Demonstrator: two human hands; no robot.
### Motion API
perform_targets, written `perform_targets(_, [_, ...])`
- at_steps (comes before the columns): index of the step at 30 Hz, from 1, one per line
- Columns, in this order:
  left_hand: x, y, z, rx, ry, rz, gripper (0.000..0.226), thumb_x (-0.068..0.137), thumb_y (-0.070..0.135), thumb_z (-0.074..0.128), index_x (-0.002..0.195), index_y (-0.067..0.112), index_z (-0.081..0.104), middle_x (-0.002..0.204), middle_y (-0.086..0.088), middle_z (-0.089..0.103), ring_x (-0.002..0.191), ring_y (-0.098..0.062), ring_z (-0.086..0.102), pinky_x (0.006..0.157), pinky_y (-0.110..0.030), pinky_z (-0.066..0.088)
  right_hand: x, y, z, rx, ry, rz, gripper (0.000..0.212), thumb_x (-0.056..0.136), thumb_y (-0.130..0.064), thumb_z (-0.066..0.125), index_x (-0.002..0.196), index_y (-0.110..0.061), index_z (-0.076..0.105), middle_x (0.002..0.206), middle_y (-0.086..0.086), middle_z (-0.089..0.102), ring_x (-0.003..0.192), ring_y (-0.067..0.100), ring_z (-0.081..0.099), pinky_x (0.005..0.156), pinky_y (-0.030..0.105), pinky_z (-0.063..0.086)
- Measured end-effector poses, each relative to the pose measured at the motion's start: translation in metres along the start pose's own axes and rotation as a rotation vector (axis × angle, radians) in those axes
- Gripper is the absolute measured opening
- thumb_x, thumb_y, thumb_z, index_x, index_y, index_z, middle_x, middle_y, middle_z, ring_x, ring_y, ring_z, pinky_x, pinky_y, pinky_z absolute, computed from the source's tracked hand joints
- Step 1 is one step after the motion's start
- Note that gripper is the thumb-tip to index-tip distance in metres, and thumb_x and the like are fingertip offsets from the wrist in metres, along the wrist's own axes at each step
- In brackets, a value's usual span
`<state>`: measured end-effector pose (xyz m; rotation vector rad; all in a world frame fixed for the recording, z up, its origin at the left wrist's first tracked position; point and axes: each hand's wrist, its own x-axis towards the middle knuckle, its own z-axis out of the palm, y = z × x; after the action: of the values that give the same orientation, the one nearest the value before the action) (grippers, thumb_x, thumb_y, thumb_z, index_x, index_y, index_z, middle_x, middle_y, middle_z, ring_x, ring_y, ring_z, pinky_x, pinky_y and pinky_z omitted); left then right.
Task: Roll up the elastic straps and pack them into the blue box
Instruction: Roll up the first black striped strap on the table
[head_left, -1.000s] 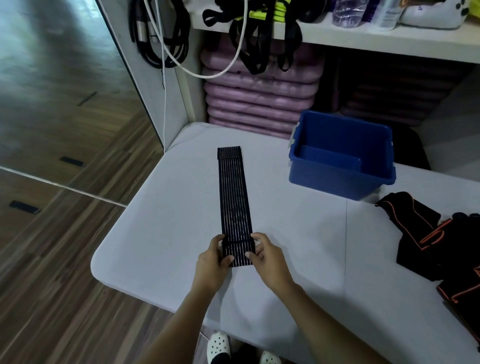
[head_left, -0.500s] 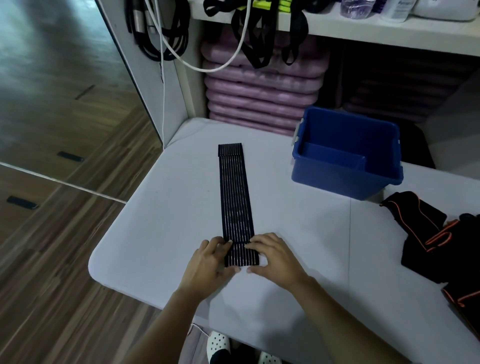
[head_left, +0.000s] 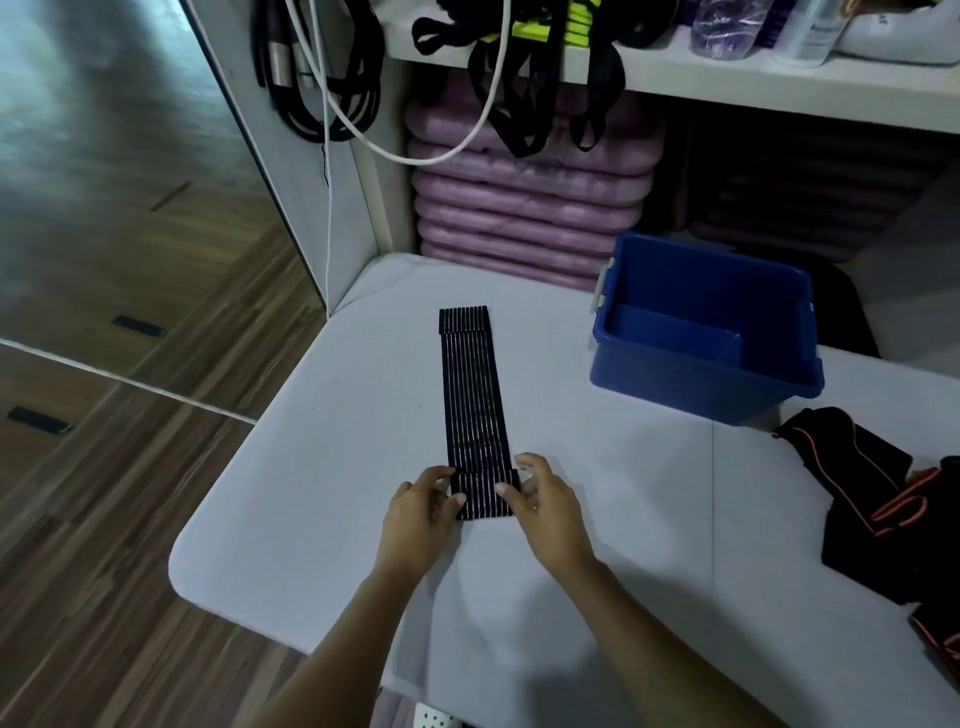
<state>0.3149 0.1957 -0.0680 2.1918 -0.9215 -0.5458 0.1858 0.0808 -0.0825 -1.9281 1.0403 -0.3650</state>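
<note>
Item: black ribbed elastic strap (head_left: 474, 400), laid flat and lengthwise on a white table (head_left: 322, 467), running from near centre toward the far edge; far end squared off, near end folded over into the first turn of a roll. Left hand (head_left: 421, 512) pinches the left edge of that folded end, thumb on top and fingers curled at the side. Right hand (head_left: 545, 501) grips the right edge likewise, thumb pressing the top of the fold. Both hands grasp the strap's near end; neither lies flat or loose. Blue box (head_left: 706, 332): open-topped, on the far right of the table, well apart from the strap, an inner ledge visible, no strap seen inside. Further straps (head_left: 893, 514): black with orange trim, heaped at the right edge of the table, near the box but not touching it. Behind the table: stacked purple mats (head_left: 524, 208) under a shelf (head_left: 779, 88); black cables (head_left: 322, 67) hanging at the far left.
</note>
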Motion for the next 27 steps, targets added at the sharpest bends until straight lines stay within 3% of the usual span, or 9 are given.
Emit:
perform_targets(4, [0.006,0.000,0.012,0.036,0.062,-0.028,0.026,0.092,0.024,0.055,0.115,0.013,0.052,0.080,0.005,0.057,0.090,-0.022,0.052,0.068,-0.028,0.036,0.006,0.003,0.009,-0.041,0.047,-0.012,0.044,0.089,-0.046,0.056,0.125,-0.022,0.049,0.080,-0.003,0.060,0.077,0.013,0.058,0.074,0.030,0.051])
perform_targets(7, [0.005,-0.001,0.015,0.088,0.085,-0.034,0.027,0.091,0.026,0.055,0.116,0.014,0.051,0.086,-0.001,0.061,0.088,-0.021,0.051,0.065,-0.026,0.034,0.008,0.003,0.011,-0.077,0.095,-0.074,0.040,0.088,-0.040,0.061,0.121,-0.020,0.052,0.098,-0.004,0.057,0.090,0.012,0.056,0.078,0.028,0.050])
perform_targets(9, [0.004,-0.003,0.012,0.138,0.103,0.036,0.028,0.088,0.024,0.060,0.113,0.015,0.053,0.087,-0.001,0.058,0.087,-0.020,0.052,0.064,-0.025,0.038,0.009,0.008,0.012,-0.086,0.160,-0.175,0.030,0.085,-0.034,0.067,0.109,-0.020,0.058,0.107,-0.007,0.052,0.097,0.012,0.054,0.080,0.027,0.050])
perform_targets(12, [0.007,-0.005,0.009,0.208,0.109,0.259,0.027,0.082,0.014,0.068,0.108,0.014,0.063,0.092,-0.001,0.057,0.085,-0.020,0.055,0.064,-0.030,0.050,0.015,0.016,0.008,-0.123,0.139,-0.356,0.014,0.084,-0.032,0.065,0.092,-0.021,0.067,0.099,-0.009,0.056,0.096,0.009,0.050,0.079,0.027,0.048])
perform_targets(14, [0.011,-0.011,0.004,0.247,0.083,0.368,0.025,0.086,0.024,0.061,0.108,0.014,0.067,0.094,0.000,0.060,0.083,-0.020,0.057,0.066,-0.033,0.054,0.020,0.019,0.002,-0.154,0.103,-0.413,0.025,0.084,-0.040,0.060,0.092,-0.020,0.072,0.100,-0.009,0.063,0.099,0.006,0.050,0.085,0.027,0.047])
perform_targets(17, [0.014,-0.022,-0.005,0.313,-0.053,0.407,0.051,0.082,0.052,0.053,0.117,0.016,0.065,0.105,0.002,0.061,0.084,-0.018,0.055,0.072,-0.030,0.052,0.023,0.023,-0.009,-0.239,-0.026,-0.415,0.053,0.072,-0.062,0.061,0.107,-0.022,0.071,0.115,-0.010,0.063,0.109,0.004,0.048,0.096,0.019,0.037])
perform_targets(20, [0.018,-0.026,-0.009,0.450,-0.099,0.455,0.063,0.069,0.054,0.064,0.121,0.018,0.061,0.118,0.002,0.058,0.087,-0.020,0.056,0.072,-0.032,0.053,0.029,0.027,-0.016,-0.318,-0.130,-0.437,0.060,0.066,-0.056,0.071,0.117,-0.024,0.065,0.124,-0.010,0.060,0.114,0.007,0.047,0.100,0.022,0.035])
perform_targets(23, [0.026,-0.022,-0.008,0.415,-0.080,0.462,0.053,0.074,0.046,0.058,0.117,0.017,0.064,0.115,0.004,0.062,0.086,-0.018,0.054,0.069,-0.036,0.054,0.034,0.022,-0.018,-0.302,-0.105,-0.456,0.046,0.072,-0.043,0.073,0.113,-0.024,0.067,0.116,-0.011,0.063,0.108,0.006,0.051,0.096,0.018,0.035])
perform_targets(27, [0.031,-0.007,-0.014,0.199,-0.062,0.315,0.051,0.080,0.049,0.048,0.120,0.021,0.062,0.090,0.009,0.064,0.083,-0.013,0.045,0.070,-0.024,0.039,0.033,0.010,-0.018,-0.216,-0.062,-0.381,0.033,0.081,-0.041,0.063,0.108,-0.024,0.067,0.101,-0.014,0.065,0.099,0.004,0.051,0.087,0.022,0.046])
